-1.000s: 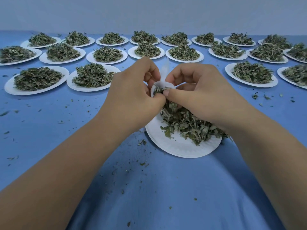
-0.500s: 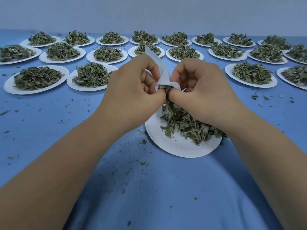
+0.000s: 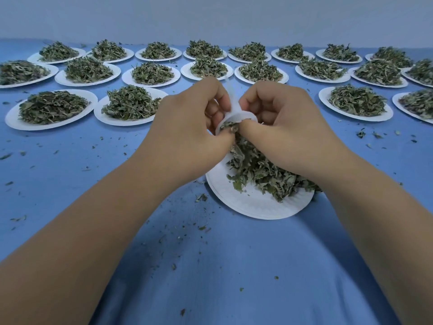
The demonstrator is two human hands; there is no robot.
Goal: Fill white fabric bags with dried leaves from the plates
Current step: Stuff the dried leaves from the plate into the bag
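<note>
A small white fabric bag (image 3: 236, 117) sits between my two hands, its round mouth open toward me and dried leaves showing inside. My left hand (image 3: 187, 134) grips the bag's left side with curled fingers, thumb at the rim. My right hand (image 3: 283, 127) pinches the right side, its thumb pressing leaves at the mouth. Directly below the hands a white paper plate (image 3: 248, 202) holds a loose pile of dried leaves (image 3: 260, 170). Most of the bag's body is hidden behind my fingers.
Several white plates heaped with dried leaves stand in rows across the far half of the blue cloth, such as a plate at the left (image 3: 50, 109) and a plate at the right (image 3: 356, 104). Leaf crumbs lie scattered on the cloth (image 3: 210, 277) near me.
The bag's upper flap, which stuck up tall half a second ago, has come down, and the mouth now forms a round opening. Both hands stay together above the near plate.
</note>
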